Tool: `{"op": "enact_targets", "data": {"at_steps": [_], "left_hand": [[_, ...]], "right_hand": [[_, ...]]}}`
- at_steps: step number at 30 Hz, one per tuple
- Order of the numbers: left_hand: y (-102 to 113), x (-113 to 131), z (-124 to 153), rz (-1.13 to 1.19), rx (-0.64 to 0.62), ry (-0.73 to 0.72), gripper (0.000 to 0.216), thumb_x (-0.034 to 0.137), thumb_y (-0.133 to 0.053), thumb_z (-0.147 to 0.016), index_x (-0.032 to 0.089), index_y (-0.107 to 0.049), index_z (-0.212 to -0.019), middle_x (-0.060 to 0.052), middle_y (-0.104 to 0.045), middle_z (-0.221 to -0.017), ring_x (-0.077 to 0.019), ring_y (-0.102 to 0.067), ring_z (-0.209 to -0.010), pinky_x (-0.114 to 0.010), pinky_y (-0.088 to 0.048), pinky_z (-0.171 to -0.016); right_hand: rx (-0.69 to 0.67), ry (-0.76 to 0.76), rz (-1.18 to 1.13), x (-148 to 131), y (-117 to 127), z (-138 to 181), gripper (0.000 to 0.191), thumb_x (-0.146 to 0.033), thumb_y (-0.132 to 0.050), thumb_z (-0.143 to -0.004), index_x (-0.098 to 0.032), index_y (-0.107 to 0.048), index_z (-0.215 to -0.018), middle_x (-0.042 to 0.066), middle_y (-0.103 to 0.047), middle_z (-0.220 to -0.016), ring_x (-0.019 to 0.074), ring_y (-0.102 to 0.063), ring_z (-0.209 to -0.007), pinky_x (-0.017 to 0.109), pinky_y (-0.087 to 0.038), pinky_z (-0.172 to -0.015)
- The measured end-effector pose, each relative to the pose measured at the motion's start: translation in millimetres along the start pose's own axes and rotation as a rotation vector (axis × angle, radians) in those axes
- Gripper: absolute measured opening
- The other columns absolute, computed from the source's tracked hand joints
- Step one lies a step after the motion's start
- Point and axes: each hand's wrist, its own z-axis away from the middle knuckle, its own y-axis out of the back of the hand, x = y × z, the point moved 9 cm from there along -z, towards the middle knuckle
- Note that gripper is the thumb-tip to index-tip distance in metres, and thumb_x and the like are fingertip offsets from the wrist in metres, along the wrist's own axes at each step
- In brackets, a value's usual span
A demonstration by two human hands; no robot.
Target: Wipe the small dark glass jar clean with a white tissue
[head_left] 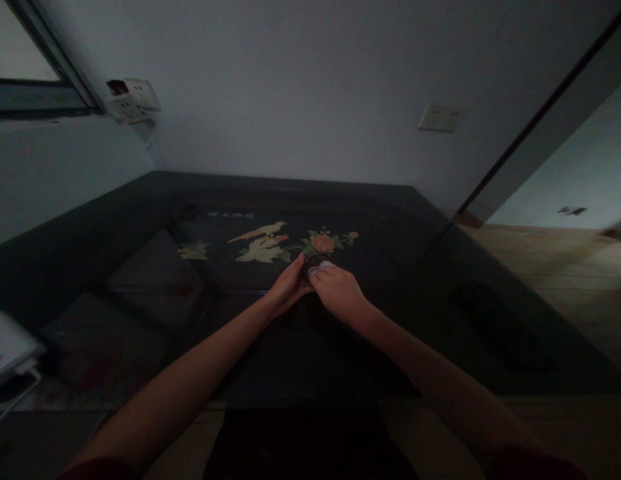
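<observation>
Near the middle of the dark tabletop, my left hand (289,283) is wrapped round the side of a small dark, rounded object (310,262), perhaps a cup or bowl. Fingers of my right hand (343,292) are pinched on a crumpled white cloth or tissue (322,267), which is pressed against the object's upper side. Poor light and my fingers hide most of the object's shape. Just beyond my hands lies a dark panel (270,277) decorated with a bird, an orange flower and pale lettering.
A glossy dark table (285,380) stretches up to the wall. At the left edge is a white box-shaped device (10,350) with a white cable. A long black object (503,327) lies on the right. Wall sockets (443,118) are behind; wooden floor (555,267) shows at right.
</observation>
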Motion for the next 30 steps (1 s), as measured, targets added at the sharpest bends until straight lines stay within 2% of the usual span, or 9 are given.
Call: {"op": "enact_targets", "data": {"at_steps": [5,8,13,17,19,23,30], "left_hand": [[-4,1,0,0.009,-0.003,0.014,0.032,0.035,-0.041,-0.097,0.014,-0.066,-0.099,-0.01,-0.071,-0.099,-0.0138,-0.065,-0.075,-0.024,-0.054,-0.065],[-3,1,1,-0.005,0.004,0.004,0.03,0.034,-0.042,-0.097,0.014,-0.064,-0.1,-0.01,-0.07,-0.098,-0.0141,-0.065,-0.074,-0.027,-0.055,-0.066],[-1,3,3,-0.047,-0.007,-0.029,0.028,0.037,-0.047,-0.095,0.014,-0.063,-0.101,-0.009,-0.069,-0.095,-0.0148,-0.065,-0.073,-0.027,-0.055,-0.065],[1,4,4,-0.061,0.023,-0.047,0.029,0.034,-0.042,-0.097,0.014,-0.062,-0.105,-0.01,-0.07,-0.096,-0.0152,-0.066,-0.076,-0.025,-0.054,-0.065],[1,5,4,-0.059,0.025,-0.062,0.029,0.034,-0.045,-0.096,0.015,-0.062,-0.109,-0.01,-0.07,-0.099,-0.0158,-0.066,-0.079,-0.025,-0.054,-0.066],[-2,4,4,-0.054,-0.009,-0.057,0.032,0.037,-0.047,-0.095,0.014,-0.063,-0.108,-0.011,-0.071,-0.1,-0.0175,-0.067,-0.082,-0.026,-0.054,-0.068],[-1,2,2,-0.04,-0.007,-0.042,0.027,0.038,-0.051,-0.093,0.015,-0.065,-0.099,-0.009,-0.07,-0.096,-0.0149,-0.064,-0.075,-0.025,-0.052,-0.064]], "right_hand": [[-0.032,0.052,0.028,2,-4,-1,0.03,-0.01,-0.04,-0.093,-0.009,-0.065,-0.109,0.016,-0.069,-0.112,0.024,-0.063,-0.105,0.034,-0.045,-0.094],[-0.027,0.034,-0.004,4,-3,2,0.03,-0.011,-0.04,-0.094,-0.009,-0.064,-0.111,0.015,-0.069,-0.112,0.0233,-0.063,-0.106,0.033,-0.045,-0.095],[0.03,-0.125,-0.203,11,0,7,0.033,-0.012,-0.037,-0.094,-0.014,-0.063,-0.114,0.011,-0.07,-0.114,0.0213,-0.064,-0.105,0.029,-0.046,-0.091],[0.063,-0.286,-0.443,20,-7,7,0.039,-0.009,-0.041,-0.088,-0.017,-0.063,-0.119,0.007,-0.069,-0.12,0.021,-0.064,-0.109,0.028,-0.045,-0.094],[0.081,-0.32,-0.517,22,-9,7,0.042,-0.008,-0.041,-0.087,-0.017,-0.062,-0.123,0.007,-0.068,-0.123,0.0207,-0.063,-0.113,0.028,-0.044,-0.096],[0.059,-0.247,-0.458,18,-9,5,0.04,-0.011,-0.042,-0.089,-0.016,-0.061,-0.124,0.009,-0.068,-0.122,0.0218,-0.064,-0.11,0.029,-0.045,-0.095],[-0.021,-0.003,-0.073,1,-1,7,0.031,-0.011,-0.04,-0.093,-0.011,-0.066,-0.109,0.014,-0.072,-0.107,0.0215,-0.065,-0.105,0.03,-0.045,-0.094]]}}
